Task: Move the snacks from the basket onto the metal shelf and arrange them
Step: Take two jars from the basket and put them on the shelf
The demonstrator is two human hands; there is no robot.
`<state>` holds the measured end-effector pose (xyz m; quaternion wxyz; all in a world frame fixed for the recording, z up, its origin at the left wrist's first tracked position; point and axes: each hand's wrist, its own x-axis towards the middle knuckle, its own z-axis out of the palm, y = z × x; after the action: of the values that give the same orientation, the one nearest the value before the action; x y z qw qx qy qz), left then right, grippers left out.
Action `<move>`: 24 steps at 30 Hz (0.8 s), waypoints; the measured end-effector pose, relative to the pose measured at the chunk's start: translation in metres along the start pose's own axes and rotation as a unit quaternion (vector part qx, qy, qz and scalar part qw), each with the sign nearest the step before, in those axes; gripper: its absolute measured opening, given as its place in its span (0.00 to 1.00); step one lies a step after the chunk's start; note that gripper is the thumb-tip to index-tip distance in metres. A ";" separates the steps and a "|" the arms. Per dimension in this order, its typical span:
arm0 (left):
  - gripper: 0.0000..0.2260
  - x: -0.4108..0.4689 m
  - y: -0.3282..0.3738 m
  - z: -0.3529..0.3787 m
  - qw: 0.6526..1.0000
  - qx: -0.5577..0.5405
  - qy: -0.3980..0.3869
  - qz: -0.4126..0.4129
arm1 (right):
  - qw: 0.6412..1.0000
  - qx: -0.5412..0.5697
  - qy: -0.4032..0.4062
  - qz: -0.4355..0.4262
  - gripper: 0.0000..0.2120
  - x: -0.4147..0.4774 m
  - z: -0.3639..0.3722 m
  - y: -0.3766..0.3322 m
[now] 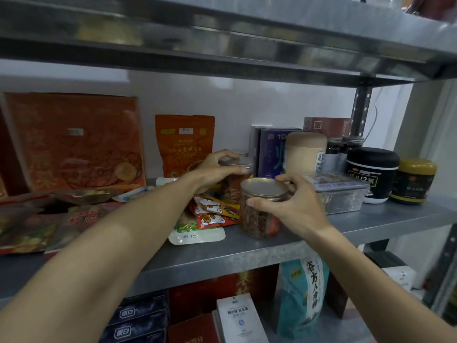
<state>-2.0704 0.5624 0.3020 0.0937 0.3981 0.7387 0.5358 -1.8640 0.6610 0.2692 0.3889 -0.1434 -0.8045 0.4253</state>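
Currently, rear jar (243, 162) is gripped by left hand (215, 169), front jar (259, 214) by right hand (294, 206). Risk: either may be tipped by packets (215, 211) crowded alongside.

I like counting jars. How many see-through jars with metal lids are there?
2. The front jar is in the right hand; the back jar is in the left hand. Another may hide behind.

Your left forearm (111, 243) and right forearm (371, 280) run bare from the bottom of the view up to the wrists. Your left hand (212, 169) and right hand (294, 206) are bare too, fingernails short.
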 end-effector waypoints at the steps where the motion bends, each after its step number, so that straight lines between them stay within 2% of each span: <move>1: 0.26 0.001 0.001 0.002 1.000 -0.003 -0.005 -0.003 | 1.000 -0.003 0.000 0.001 0.42 0.000 -0.002 0.000; 17: 0.23 0.006 0.011 0.021 0.999 0.018 -0.035 -0.006 | 1.000 0.002 0.009 0.008 0.36 0.004 -0.016 0.006; 24: 0.24 0.004 0.009 0.022 0.999 0.015 -0.032 0.001 | 1.000 -0.003 0.000 0.016 0.43 0.004 -0.015 0.008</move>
<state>-2.0559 0.5819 0.3020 0.1111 0.4176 0.7425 0.5119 -1.8558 0.6770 0.2696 0.3820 -0.1570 -0.8032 0.4293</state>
